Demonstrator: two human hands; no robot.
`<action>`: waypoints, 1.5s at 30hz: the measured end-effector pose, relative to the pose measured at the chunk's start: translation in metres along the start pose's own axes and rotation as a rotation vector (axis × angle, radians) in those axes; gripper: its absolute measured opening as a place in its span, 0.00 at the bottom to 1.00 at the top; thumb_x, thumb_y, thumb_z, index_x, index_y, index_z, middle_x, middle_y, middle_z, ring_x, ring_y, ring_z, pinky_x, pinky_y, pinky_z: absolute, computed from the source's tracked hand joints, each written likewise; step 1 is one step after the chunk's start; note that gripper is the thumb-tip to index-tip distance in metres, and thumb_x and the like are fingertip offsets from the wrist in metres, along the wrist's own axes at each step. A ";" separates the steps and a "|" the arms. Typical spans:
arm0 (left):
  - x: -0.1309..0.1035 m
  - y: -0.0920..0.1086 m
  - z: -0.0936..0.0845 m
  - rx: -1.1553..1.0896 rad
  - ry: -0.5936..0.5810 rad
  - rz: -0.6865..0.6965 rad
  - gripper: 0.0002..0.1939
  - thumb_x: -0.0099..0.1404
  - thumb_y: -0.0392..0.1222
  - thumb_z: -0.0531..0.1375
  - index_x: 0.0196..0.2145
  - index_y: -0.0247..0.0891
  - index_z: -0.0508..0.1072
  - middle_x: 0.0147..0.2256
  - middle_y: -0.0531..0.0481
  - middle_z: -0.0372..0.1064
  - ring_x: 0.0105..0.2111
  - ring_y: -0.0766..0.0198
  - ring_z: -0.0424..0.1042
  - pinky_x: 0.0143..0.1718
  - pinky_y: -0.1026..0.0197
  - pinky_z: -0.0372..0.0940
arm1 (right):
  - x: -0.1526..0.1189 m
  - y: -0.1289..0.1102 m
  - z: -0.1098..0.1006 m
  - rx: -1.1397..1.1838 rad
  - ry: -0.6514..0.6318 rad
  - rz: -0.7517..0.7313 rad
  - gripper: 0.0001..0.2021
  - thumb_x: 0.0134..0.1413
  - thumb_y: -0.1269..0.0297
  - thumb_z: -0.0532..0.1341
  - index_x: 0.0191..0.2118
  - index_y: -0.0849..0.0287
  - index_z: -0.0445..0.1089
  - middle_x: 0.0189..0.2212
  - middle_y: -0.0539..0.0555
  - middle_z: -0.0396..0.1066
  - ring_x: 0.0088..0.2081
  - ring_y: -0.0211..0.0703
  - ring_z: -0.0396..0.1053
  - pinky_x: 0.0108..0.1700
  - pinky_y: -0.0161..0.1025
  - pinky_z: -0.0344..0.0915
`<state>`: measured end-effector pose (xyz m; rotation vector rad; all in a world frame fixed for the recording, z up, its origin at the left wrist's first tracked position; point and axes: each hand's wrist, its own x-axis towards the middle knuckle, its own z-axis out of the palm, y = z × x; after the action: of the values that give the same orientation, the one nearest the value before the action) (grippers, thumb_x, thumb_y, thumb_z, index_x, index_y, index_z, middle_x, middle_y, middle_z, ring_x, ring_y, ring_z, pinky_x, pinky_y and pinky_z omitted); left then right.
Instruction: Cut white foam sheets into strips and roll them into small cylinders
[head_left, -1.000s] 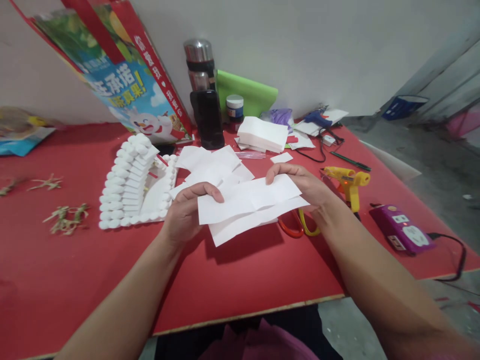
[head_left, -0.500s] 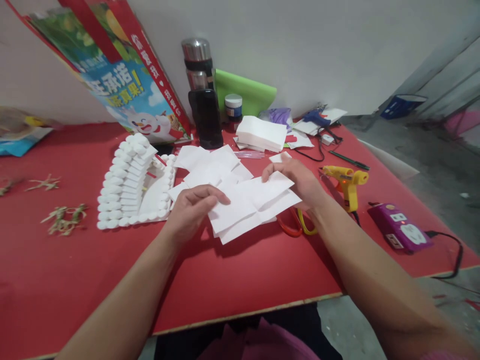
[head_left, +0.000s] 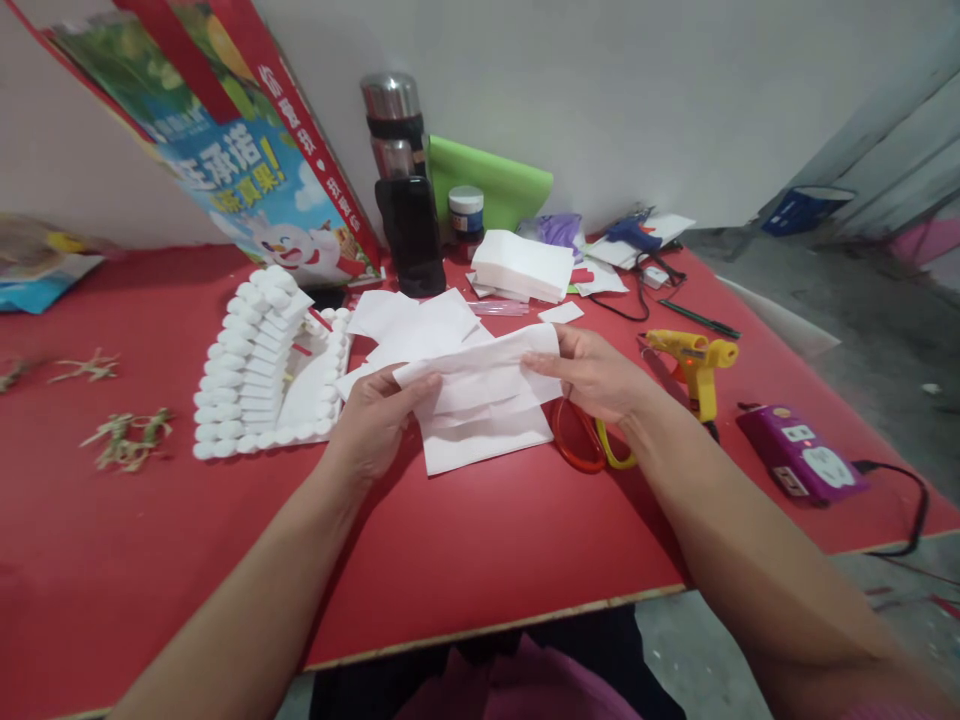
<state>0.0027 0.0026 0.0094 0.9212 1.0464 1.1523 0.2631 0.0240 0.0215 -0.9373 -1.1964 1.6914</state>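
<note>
Between both hands I hold a creased white sheet of paper (head_left: pixel 484 378), tilted above the table. My left hand (head_left: pixel 379 420) pinches its left end, thumb on top. At the right end, my right hand (head_left: pixel 596 372) grips it between thumb and fingers. Beneath it lies a flat white sheet (head_left: pixel 487 450), partly covered. Behind are several loose white papers (head_left: pixel 416 325). Red and yellow scissor handles (head_left: pixel 579 440) show just below my right hand; their blades are hidden. Left of my left hand stands a white stepped model (head_left: pixel 262 370) edged with rounded white pieces.
A yellow glue gun (head_left: pixel 694 365) and a purple power strip (head_left: pixel 802 455) with a cord lie to the right. At the back stand a flask (head_left: pixel 394 105), a black phone (head_left: pixel 411 235), a jar (head_left: pixel 466 212) and a printed bag (head_left: pixel 270 200). Twisted straw figures (head_left: pixel 131 438) lie left.
The held paper has been tilted up and its right end turned, with my right thumb now on its near face. A flat sheet and a small white piece behind now show.
</note>
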 end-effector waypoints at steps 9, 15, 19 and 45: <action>-0.008 0.012 0.003 0.193 -0.100 -0.027 0.25 0.67 0.55 0.67 0.52 0.33 0.77 0.18 0.51 0.74 0.14 0.61 0.71 0.17 0.62 0.66 | -0.008 -0.010 0.003 -0.068 -0.067 0.046 0.22 0.47 0.59 0.78 0.44 0.57 0.72 0.32 0.54 0.80 0.22 0.48 0.77 0.20 0.42 0.75; -0.007 0.008 -0.007 0.138 -0.275 -0.065 0.20 0.65 0.48 0.69 0.50 0.32 0.80 0.25 0.46 0.79 0.21 0.57 0.77 0.23 0.58 0.75 | -0.009 -0.015 -0.007 -0.066 0.005 0.023 0.22 0.39 0.64 0.81 0.43 0.61 0.79 0.38 0.57 0.82 0.31 0.47 0.79 0.27 0.39 0.78; -0.007 0.006 -0.008 0.127 -0.312 -0.080 0.13 0.63 0.42 0.71 0.43 0.32 0.83 0.28 0.44 0.80 0.23 0.59 0.78 0.27 0.57 0.77 | -0.009 -0.017 -0.012 -0.087 -0.019 0.033 0.22 0.40 0.66 0.80 0.45 0.59 0.82 0.39 0.56 0.83 0.34 0.46 0.80 0.33 0.39 0.79; -0.010 0.018 -0.006 -0.062 -0.332 -0.130 0.09 0.52 0.43 0.75 0.31 0.38 0.86 0.22 0.45 0.78 0.20 0.58 0.78 0.26 0.59 0.75 | -0.011 -0.026 -0.012 0.050 -0.103 0.062 0.06 0.51 0.63 0.71 0.29 0.59 0.78 0.14 0.43 0.55 0.17 0.29 0.49 0.21 0.32 0.49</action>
<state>-0.0083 -0.0040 0.0270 0.9437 0.7837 0.8824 0.2834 0.0226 0.0440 -0.8742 -1.1973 1.8292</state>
